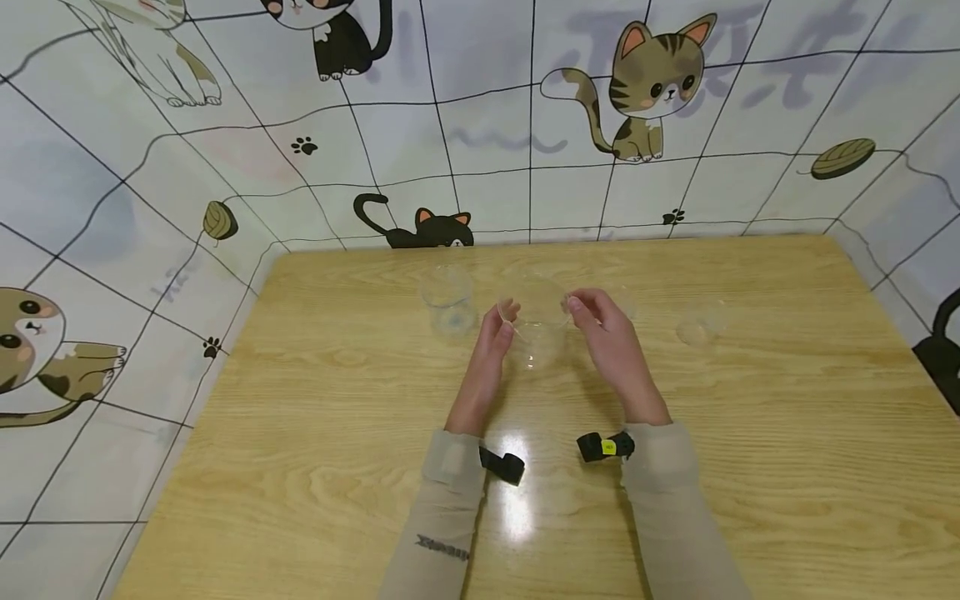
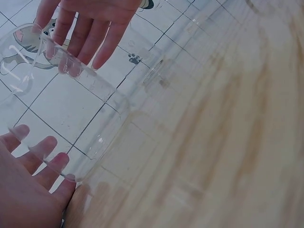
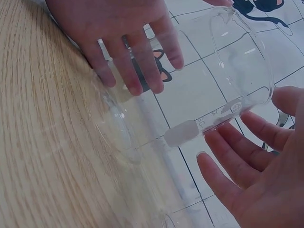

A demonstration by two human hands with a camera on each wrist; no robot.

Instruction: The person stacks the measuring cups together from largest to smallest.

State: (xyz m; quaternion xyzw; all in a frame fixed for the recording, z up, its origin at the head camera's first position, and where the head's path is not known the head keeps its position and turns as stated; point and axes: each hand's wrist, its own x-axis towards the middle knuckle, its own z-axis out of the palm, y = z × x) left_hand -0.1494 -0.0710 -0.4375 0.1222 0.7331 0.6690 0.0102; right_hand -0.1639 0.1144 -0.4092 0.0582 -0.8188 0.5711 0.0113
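Observation:
A clear glass beaker [image 1: 542,340] with white printed markings on its side stands low over the table between the two hands. The left hand [image 1: 495,333] holds its left side, with the fingers [image 2: 58,162] spread along the glass wall in the left wrist view. From the opposite side the right hand [image 1: 606,333] holds the beaker, its thumb close by the rim and its fingers [image 3: 232,156] against the marked wall. Fingertips show through the transparent glass in both wrist views.
Left of the hands stands another clear glass vessel [image 1: 447,302]. A smaller clear glass piece [image 1: 699,331] sits to the right. Something faint and transparent [image 1: 624,302] shows just behind the right hand. Cat-patterned walls [image 1: 487,142] border the wooden table [image 1: 322,433].

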